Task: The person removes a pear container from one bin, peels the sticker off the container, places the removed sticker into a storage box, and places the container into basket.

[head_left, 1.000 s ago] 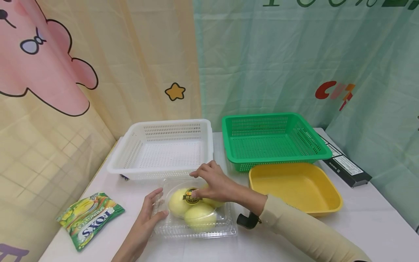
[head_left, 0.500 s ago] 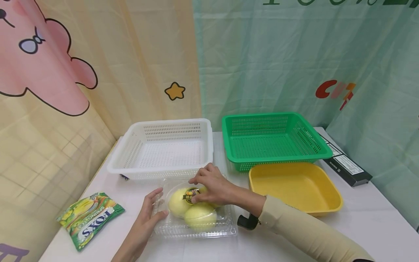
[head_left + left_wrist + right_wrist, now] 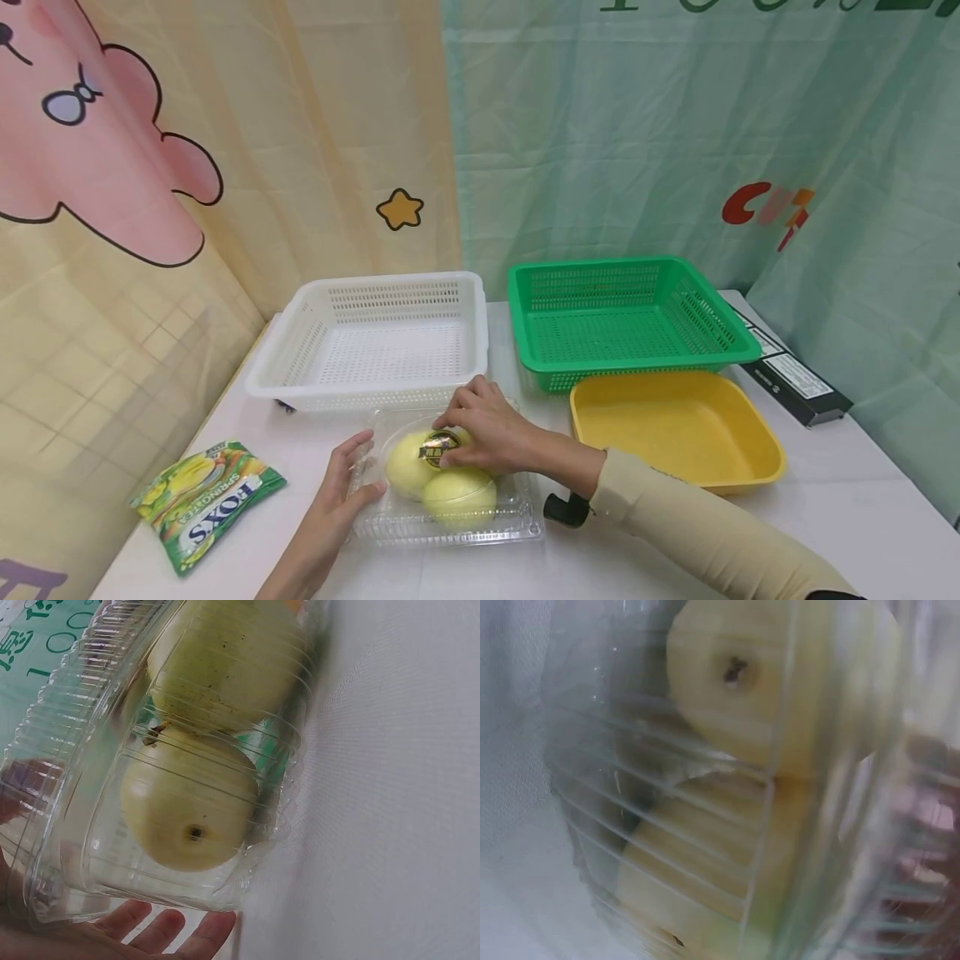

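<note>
A clear plastic clamshell box (image 3: 517, 521) of pale yellow-green pears (image 3: 459, 498) lies at the front middle of the table. My left hand (image 3: 339, 492) grips its left side, thumb on the lid edge; in the left wrist view its fingers (image 3: 161, 930) lie along the box wall. A round black-and-gold sticker (image 3: 435, 450) is over the lid above the pears. The thumb and forefinger of my right hand (image 3: 491, 429) pinch at the sticker's right edge. How far the sticker is off the lid cannot be told. The right wrist view shows blurred pears (image 3: 727, 697) through plastic.
Behind the box stand a white basket (image 3: 258, 379) and a green basket (image 3: 637, 364). A yellow tray (image 3: 675, 433) is on the right, beside a black carton (image 3: 802, 387). A green-yellow FOX'S candy bag (image 3: 210, 500) lies on the left.
The right forefinger has come down towards the thumb at the sticker, whose glare and tilt look different. The left hand and the box have stayed in place.
</note>
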Tool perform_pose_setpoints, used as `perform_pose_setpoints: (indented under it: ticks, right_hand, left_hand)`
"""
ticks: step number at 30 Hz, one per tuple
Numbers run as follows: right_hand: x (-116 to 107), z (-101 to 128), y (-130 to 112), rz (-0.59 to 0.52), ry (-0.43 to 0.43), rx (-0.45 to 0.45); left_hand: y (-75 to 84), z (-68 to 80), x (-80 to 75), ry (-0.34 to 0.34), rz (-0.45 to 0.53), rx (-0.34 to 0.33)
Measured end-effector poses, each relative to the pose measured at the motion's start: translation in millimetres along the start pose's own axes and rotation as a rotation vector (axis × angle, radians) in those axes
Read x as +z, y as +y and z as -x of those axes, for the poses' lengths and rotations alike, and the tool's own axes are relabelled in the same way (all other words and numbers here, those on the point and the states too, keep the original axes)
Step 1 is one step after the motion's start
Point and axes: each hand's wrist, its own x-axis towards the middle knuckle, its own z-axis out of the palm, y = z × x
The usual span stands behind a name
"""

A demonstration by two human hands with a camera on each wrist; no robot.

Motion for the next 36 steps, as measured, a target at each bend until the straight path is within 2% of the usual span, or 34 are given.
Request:
perform_pose_setpoints:
  ticks: [13,24,36]
  right_hand:
    - [2.2,0.6,1.3,-0.050,0.042,-0.049]
    - [1.5,0.0,0.0,-0.100,0.022,-0.080]
    - [2.0,-1.0,-0.9,-0.128,-0.004,-0.056]
  left_hand:
    - [0.1,-0.6,-0.2,-0.003,-0.004,-0.012]
    - [-0.5,-1.5,0.1,0.004,-0.013,-0.029]
    - [-0.3,-2.0,0.8,0.012,-0.012,-0.024]
